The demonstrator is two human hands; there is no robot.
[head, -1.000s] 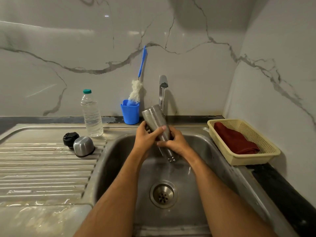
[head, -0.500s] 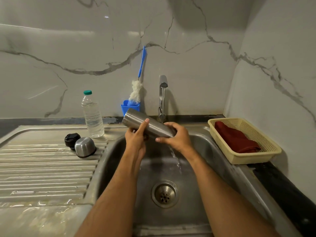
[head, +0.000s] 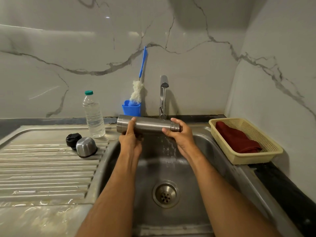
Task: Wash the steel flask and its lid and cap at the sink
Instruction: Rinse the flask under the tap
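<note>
The steel flask (head: 148, 124) lies nearly level above the sink basin (head: 201, 147), its threaded neck pointing right, under a thin stream from the tap (head: 163, 93). My left hand (head: 130, 139) grips its body near the base from below. My right hand (head: 181, 134) grips the neck end, and water spills down beneath it. On the ribbed drainboard (head: 42, 168) to the left stand the black lid (head: 73, 140) and the upturned steel cap (head: 86, 147), touching each other.
A clear water bottle (head: 93, 115) with a green top stands behind the cap. A blue cup (head: 131, 109) holds a blue-handled bottle brush (head: 139, 86) against the marble wall. At right, a yellow basket (head: 266, 156) holds a dark red cloth (head: 237, 139). The drain (head: 165, 194) sits mid-basin.
The flask has swung from mouth-down to nearly level and risen toward the tap. Both hands moved up with it, and water now pours off its neck end.
</note>
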